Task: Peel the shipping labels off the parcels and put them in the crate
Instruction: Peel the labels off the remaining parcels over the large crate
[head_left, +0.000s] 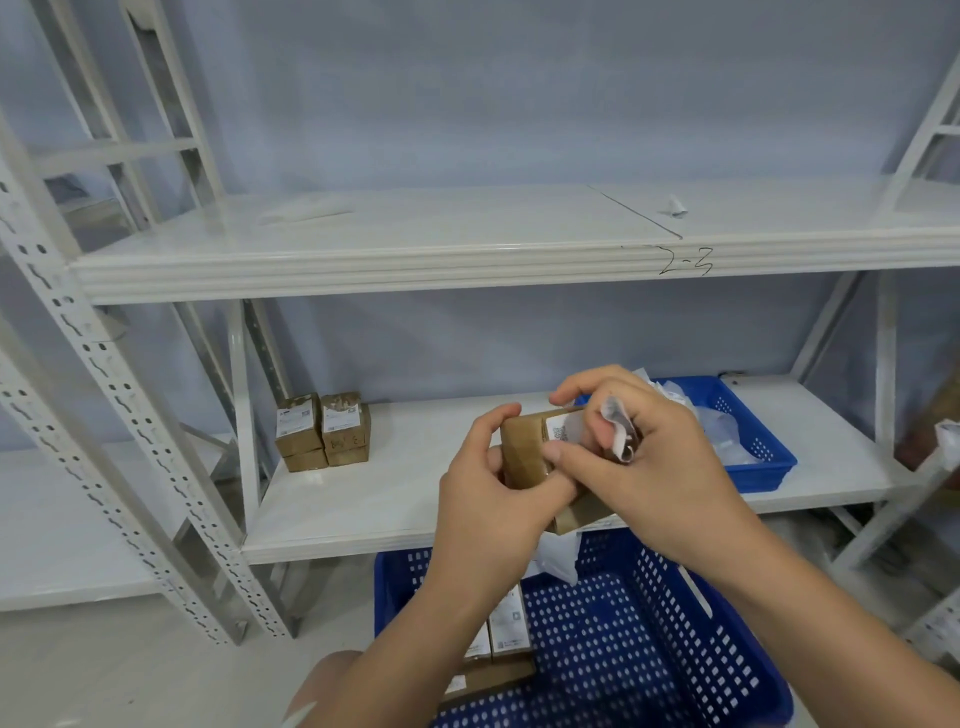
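**Label Removal: Parcel Held Over the Crate**

The left hand gripped a small brown cardboard parcel, with the fingers curled round its left end and the thumb against its near face. The parcel was held in the air above the front edge of the lower shelf, over the far end of the blue perforated crate.

The right hand was closed on the white label. Its thumb pressed on the parcel just below the printed part, and a loose, curled end of the label stood up between its fingers. Part of the label lay flat on the parcel's top face.

The crate stood on the floor below the hands. Several labelled parcels lay at its left side.

On the lower shelf, a stack of labelled parcels stood at the far left. A blue tray holding clear and white scraps stood at the right, behind the hands.
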